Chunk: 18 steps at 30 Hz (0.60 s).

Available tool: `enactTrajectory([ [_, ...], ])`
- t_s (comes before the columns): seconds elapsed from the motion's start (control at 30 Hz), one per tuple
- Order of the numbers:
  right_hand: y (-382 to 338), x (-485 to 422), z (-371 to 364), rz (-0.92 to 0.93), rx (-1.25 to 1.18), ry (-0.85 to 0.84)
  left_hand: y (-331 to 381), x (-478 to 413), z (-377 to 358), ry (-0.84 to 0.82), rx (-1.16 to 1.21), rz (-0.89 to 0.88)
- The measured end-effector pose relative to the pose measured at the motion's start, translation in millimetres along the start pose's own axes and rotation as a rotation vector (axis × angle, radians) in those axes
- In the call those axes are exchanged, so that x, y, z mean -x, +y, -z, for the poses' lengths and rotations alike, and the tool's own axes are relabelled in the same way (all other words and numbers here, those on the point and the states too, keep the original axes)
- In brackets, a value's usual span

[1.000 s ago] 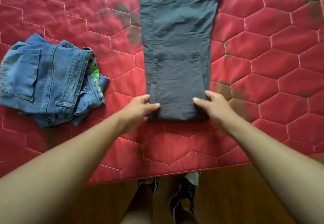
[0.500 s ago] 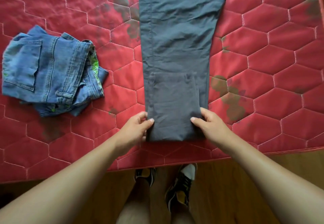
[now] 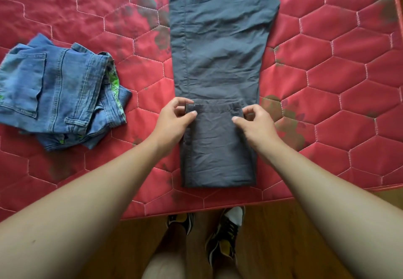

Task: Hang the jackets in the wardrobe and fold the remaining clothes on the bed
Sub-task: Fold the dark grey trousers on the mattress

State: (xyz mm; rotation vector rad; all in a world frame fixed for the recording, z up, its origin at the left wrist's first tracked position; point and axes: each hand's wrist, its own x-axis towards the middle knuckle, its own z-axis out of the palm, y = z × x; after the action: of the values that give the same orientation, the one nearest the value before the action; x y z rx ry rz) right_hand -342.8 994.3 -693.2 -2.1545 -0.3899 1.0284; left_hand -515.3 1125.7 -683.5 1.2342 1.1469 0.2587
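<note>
A wooden floor (image 3: 294,235) fills the bottom strip of the view, from about 7 o'clock round to 4 o'clock. Its boards are warm brown and turn lighter and more yellow towards 4 o'clock. At 6 o'clock two shoes stand on it side by side, a little apart. The left shoe (image 3: 181,222) is dark with yellow patches and only partly in view. The right shoe (image 3: 224,241), just to its 4 o'clock side, is dark with yellow panels and black laces, with a white patch at its far end. At the bottom edge two bare legs (image 3: 163,265) show, with darker floor between them.
</note>
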Motion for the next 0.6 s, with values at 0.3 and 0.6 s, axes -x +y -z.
enactTrajectory([
  [0.3, -9.5, -8.0, 10.7, -0.227, -0.213, -0.101, -4.9, -9.2, 8.6, 0.008, 0.004, 0.133],
  [0.6, -1.9, 13.5, 7.1, -0.406, -0.188, -0.387, -14.6, 33.9, 14.1, -0.151, 0.074, 0.400],
])
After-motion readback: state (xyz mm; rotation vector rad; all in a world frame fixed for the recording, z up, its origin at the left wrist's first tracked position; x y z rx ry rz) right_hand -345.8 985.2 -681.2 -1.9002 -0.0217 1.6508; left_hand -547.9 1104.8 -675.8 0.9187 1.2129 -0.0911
